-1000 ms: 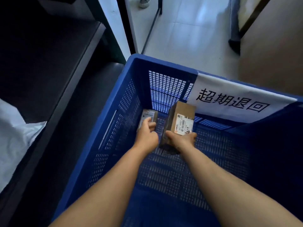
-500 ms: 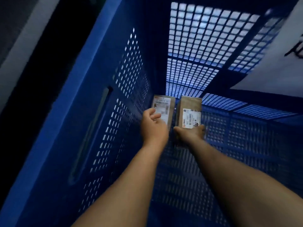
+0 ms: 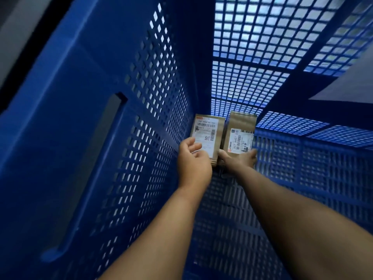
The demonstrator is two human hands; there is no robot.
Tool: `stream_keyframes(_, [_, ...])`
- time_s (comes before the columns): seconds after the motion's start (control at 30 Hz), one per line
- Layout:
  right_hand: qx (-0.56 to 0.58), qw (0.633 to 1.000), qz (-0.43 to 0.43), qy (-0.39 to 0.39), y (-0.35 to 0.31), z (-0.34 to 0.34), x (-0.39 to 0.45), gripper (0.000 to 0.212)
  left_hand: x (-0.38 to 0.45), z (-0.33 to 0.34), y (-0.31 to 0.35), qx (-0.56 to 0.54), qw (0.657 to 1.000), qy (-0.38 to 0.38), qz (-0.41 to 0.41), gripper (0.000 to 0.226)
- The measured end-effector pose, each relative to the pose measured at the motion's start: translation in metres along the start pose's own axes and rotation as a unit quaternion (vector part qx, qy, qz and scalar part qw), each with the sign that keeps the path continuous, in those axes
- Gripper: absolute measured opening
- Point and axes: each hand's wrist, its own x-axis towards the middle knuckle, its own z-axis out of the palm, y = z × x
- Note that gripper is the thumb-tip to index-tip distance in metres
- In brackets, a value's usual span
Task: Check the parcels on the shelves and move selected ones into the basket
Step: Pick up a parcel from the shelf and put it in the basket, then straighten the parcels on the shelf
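Two small brown cardboard parcels with white shipping labels lie side by side deep in the far left corner of the blue perforated basket. My left hand covers the near end of the left parcel, thumb and fingers loosely curled over its label. Beside it, my right hand grips the near end of the right parcel. Both parcels sit low against the basket floor, and their near ends are hidden by my hands.
The basket's tall perforated walls close in on the left and far sides, with a long handle slot in the left wall. A white paper sign hangs over the right rim. A grey surface shows outside at the top left.
My head and both arms have gone down deeper into the basket. The two parcels have moved from mid-air to the floor in the far left corner, side by side.
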Motion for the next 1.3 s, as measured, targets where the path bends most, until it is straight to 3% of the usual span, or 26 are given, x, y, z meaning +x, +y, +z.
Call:
stream_keyframes(0.13, [-0.002, 1.000, -0.013, -0.018, -0.011, -0.030, -0.023, 0.123, -0.020, -0.002, 0.022, -0.002, 1.000, 0.002, -0.007, 0.037])
stream_keyframes(0.27, [0.017, 0.998, -0.064, -0.019, -0.036, -0.070, -0.071, 0.111, -0.050, -0.002, 0.059, -0.009, 1.000, 0.019, -0.015, 0.035])
stream_keyframes(0.53, [0.085, 0.984, -0.144, -0.061, -0.104, -0.167, -0.197, 0.053, -0.147, -0.025, 0.154, -0.060, 0.997, 0.041, 0.002, 0.033])
stream_keyframes(0.7, [0.056, 0.966, -0.232, -0.101, -0.145, -0.219, -0.288, 0.060, -0.209, -0.057, 0.222, -0.101, 0.991, 0.073, 0.040, 0.034])
stream_keyframes(1.0, [0.059, 0.912, -0.349, -0.206, -0.194, -0.295, -0.461, 0.043, -0.342, -0.137, 0.316, -0.182, 0.963, 0.168, 0.105, 0.030])
stream_keyframes(1.13, [0.055, 0.885, -0.392, -0.243, -0.202, -0.310, -0.535, 0.046, -0.397, -0.184, 0.340, -0.207, 0.944, 0.216, 0.137, 0.031])
stream_keyframes(1.3, [0.043, 0.849, -0.437, -0.295, -0.191, -0.308, -0.624, 0.033, -0.461, -0.247, 0.347, -0.236, 0.919, 0.272, 0.162, 0.029])
